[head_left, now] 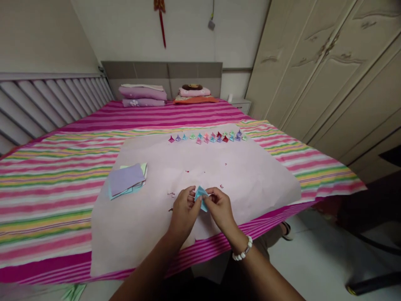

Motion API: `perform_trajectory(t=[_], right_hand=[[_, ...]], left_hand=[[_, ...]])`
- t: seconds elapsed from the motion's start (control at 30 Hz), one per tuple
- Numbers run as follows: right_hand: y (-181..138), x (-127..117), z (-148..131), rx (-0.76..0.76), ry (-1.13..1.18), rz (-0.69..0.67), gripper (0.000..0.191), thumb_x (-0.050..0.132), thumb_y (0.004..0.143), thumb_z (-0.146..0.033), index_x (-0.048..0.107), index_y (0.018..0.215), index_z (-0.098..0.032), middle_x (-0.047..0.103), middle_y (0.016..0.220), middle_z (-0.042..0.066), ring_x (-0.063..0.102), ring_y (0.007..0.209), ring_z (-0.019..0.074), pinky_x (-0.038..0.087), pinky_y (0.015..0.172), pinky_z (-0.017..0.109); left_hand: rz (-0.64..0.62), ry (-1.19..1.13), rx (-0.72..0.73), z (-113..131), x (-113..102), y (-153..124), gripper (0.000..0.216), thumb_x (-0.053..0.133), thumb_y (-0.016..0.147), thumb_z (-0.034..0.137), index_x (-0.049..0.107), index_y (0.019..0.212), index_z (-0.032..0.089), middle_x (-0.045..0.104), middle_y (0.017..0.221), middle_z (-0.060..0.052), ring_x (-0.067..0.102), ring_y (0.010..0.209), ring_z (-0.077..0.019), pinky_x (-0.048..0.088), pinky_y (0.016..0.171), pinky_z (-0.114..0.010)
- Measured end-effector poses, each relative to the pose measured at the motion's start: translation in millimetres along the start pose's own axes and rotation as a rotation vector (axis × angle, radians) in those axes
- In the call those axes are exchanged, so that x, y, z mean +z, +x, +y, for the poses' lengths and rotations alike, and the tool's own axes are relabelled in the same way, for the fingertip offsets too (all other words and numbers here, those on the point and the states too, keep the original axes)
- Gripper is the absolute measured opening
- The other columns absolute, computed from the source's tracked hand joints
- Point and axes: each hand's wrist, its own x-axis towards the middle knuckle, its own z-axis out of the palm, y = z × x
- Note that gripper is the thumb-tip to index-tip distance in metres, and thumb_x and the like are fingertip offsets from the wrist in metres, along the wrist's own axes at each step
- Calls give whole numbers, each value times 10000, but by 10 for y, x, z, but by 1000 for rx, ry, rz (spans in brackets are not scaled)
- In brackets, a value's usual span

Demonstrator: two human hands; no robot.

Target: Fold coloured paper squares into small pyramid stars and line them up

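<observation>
Over pale sheet (250,184), left hand (183,213), right hand (221,207), both pinching blue folded paper (201,196), paper stack (127,180) nearby

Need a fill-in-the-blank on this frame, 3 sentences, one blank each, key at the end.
1. Both hands, left hand and right hand, pinch a folded paper piece of ____ colour.
2. The stack of paper squares has a ____ sheet on top.
3. The bead bracelet sits on the ____ wrist.
Missing words: blue; purple; right
</observation>
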Motion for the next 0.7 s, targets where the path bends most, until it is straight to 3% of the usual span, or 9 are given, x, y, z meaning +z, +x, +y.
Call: perform_trajectory(t=[0.17, 0.3, 0.4, 0.5, 0.7], right_hand=[[-10, 26, -38, -81, -10, 2, 52, 622, 685, -218, 659, 722, -216, 574, 642, -16, 471, 552, 137, 370, 510, 262], [2, 46, -57, -75, 51, 8, 108, 604, 649, -170, 679, 709, -219, 636, 694, 5, 521, 600, 155, 409, 551, 275], [26, 36, -76, 15, 148, 25, 84, 632, 627, -184, 677, 691, -212, 637, 635, -4, 523, 570, 153, 413, 533, 271], [37, 3, -103, 93, 204, 18, 71, 663, 624, -185, 689, 689, -196, 643, 611, -5, 526, 551, 144, 418, 537, 269], [6, -41, -156, 168, 335, -46, 96, 737, 661, -266, 711, 716, -192, 675, 685, 3, 565, 614, 144, 456, 619, 288]], left_hand=[[7, 16, 63, -23, -3, 37, 367, 588, 770, 201, 620, 1134, 162, 647, 988, -94, 614, 735, -176, 499, 653, -306], [-22, -61, 66, -32, -14, 76, 294, 613, 740, 181, 679, 1026, 193, 677, 1031, -77, 623, 759, -170, 493, 683, -296], [-106, -248, -73, -35, -49, 103, 223, 677, 718, 269, 702, 918, 171, 715, 928, -71, 651, 736, -181, 509, 694, -306], [-202, -390, -252, -31, -106, 112, 301, 741, 689, 350, 718, 903, 139, 738, 820, -69, 680, 768, -207, 519, 781, -345], [-252, -620, -359, -20, -156, 97, 343, 789, 664, 375, 745, 889, 121, 755, 857, -90, 686, 872, -221, 492, 913, -388]])
